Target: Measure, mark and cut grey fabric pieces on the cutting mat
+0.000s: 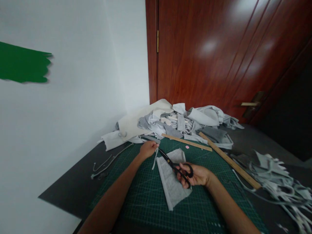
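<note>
My right hand (192, 175) grips black-handled scissors (168, 158) by the finger loops, and the blades point up and left. At the blade tips my left hand (148, 149) is closed in a pinch on a thin white strip (154, 160), which dangles below the fingers. Whether the blades touch the strip I cannot tell. Under the scissors a grey piece of fabric (175, 191) with a folded left edge lies on the green cutting mat (141, 198). Part of that fabric is hidden behind my right hand.
Two wooden rulers (186, 142) lie on the mat's far side and right. Heaped fabric pieces (156, 122) line the wall and the brown door (195, 65). More grey scraps and strips (282, 178) spread at the right; cords (112, 161) lie on the left.
</note>
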{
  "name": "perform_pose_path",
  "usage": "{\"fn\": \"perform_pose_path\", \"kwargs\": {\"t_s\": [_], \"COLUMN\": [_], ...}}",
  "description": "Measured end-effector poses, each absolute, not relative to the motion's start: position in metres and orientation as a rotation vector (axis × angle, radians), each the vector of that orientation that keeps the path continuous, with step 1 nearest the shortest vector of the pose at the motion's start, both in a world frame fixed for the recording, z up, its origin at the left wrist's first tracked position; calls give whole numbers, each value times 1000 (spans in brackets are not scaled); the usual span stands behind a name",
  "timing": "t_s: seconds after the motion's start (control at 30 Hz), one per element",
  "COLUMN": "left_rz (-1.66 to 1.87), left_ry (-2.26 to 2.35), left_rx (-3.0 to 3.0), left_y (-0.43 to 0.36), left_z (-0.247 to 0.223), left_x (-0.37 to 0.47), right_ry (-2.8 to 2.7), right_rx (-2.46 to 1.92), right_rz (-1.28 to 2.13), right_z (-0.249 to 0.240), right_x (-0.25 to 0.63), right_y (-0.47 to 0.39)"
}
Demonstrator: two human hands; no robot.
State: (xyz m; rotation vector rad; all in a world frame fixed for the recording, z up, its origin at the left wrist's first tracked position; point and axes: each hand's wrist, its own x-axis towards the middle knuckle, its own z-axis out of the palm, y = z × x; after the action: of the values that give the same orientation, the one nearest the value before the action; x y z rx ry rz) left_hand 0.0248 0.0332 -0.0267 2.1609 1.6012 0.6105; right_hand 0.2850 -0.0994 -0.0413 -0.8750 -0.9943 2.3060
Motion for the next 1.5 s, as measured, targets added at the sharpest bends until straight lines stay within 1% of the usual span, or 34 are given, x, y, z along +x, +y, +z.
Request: {"fn": "perform_pose_path", "kwargs": {"t_s": [0.13, 0.4, 0.47, 0.6, 0.63, 0.7, 0.83, 1.07, 1.2, 1.3, 1.37, 1.43, 1.5], "left_rz": [893, 1303, 1362, 1391, 1379, 1344, 1262, 976, 965, 948, 933, 933, 919], "left_ry": [1625, 1407, 1348, 1214, 1177, 1103, 987, 748, 702, 662, 654, 659, 655], "left_rx": [2050, 1738, 1673, 1553, 1523, 1470, 1399, 1416, 1448, 1463, 1476, 1498, 1541], "left_y": [26, 30, 27, 15, 12, 5, -8, -28, -36, -43, -47, -50, -51], "left_z": [-38, -42, -39, -29, -26, -21, -16, -18, -20, -21, -22, -25, -27], "left_x": [37, 35, 37, 44, 46, 51, 60, 71, 77, 81, 83, 85, 86], "right_ry": [-1116, -1501, -1633, -1946, -2006, -2115, -2234, -2190, -2197, -2046, -1849, -1711, -1592], "right_rx": [-968, -1255, -1372, -1737, -1803, -1852, -1724, -1553, -1500, -1450, -1324, -1183, -1098], "right_rz": [2103, 1453, 1187, 512, 394, 283, 343, 517, 431, 339, 452, 682, 799], "right_z": [-35, -21, -19, -13, -11, -10, -16, -29, -19, -14, -18, -26, -33], "right_x": [276, 285, 292, 303, 305, 310, 322, 336, 329, 306, 283, 261, 246], "right_y": [-105, -107, -108, -115, -117, -118, -115, -112, -119, -125, -127, -127, -124]}}
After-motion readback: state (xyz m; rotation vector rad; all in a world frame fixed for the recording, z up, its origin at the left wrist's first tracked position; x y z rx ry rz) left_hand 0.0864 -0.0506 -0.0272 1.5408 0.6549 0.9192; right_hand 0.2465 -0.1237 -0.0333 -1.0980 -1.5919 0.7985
